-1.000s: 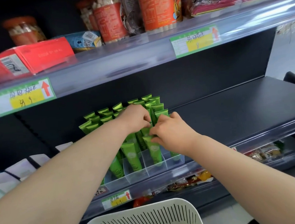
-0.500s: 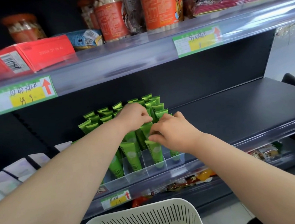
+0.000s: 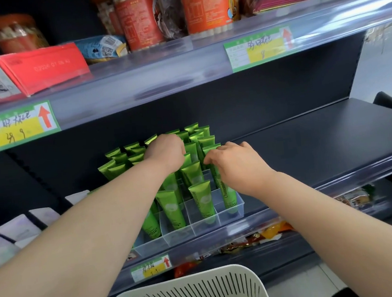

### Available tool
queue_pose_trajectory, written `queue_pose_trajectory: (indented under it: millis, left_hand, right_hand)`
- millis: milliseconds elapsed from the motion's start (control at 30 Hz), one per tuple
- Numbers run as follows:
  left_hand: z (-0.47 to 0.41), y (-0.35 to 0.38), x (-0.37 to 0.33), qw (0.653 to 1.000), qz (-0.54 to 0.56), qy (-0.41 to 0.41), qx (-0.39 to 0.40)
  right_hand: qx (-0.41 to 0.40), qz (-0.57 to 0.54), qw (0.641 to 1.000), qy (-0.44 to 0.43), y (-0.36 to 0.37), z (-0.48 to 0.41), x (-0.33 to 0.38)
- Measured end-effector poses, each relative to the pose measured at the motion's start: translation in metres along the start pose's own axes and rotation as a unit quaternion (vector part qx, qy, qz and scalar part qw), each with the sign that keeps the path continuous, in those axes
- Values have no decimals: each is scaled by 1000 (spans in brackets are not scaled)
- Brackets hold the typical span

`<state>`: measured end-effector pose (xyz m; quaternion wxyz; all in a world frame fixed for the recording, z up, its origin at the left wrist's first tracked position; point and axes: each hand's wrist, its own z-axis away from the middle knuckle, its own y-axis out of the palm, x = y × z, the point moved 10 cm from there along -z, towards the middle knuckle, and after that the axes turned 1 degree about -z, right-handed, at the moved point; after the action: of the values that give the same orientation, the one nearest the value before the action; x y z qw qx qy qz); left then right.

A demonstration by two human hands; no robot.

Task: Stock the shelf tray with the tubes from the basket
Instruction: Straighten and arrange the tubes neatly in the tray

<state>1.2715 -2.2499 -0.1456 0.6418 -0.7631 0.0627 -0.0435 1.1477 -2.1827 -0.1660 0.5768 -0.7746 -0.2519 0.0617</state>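
Several green tubes [image 3: 199, 197] stand upright, cap down, in a clear divided shelf tray [image 3: 181, 232] on the dark middle shelf. My left hand [image 3: 164, 153] is curled over the tube tops in the middle rows, and its fingertips are hidden behind the back of the hand. Just to its right, my right hand [image 3: 236, 161] pinches the crimped top of a green tube [image 3: 226, 194] standing in the tray's right-hand column. The white slotted basket [image 3: 191, 293] is below at the bottom edge; no tubes show in the visible part of it.
The upper shelf [image 3: 182, 62] overhangs close above, carrying red boxes [image 3: 29, 70], jars and snack packs. White packets [image 3: 19, 230] lie left of the tray. The dark shelf surface [image 3: 320, 142] runs to the right. Snack bags [image 3: 257, 237] fill the shelf below.
The two hands, touching over the tubes before, have drawn apart. My right hand has shifted right onto the right-column tube; my left stays over the middle rows.
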Motion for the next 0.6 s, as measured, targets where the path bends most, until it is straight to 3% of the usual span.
queue_pose_trajectory:
  millis: [233, 600]
  left_hand:
    - [0, 2, -11, 999, 45, 13, -8]
    - [23, -26, 41, 991, 126, -15, -32]
  right_hand:
    - [-11, 0, 1000, 0, -4, 0, 0]
    - [-32, -3, 998, -60, -12, -5, 60]
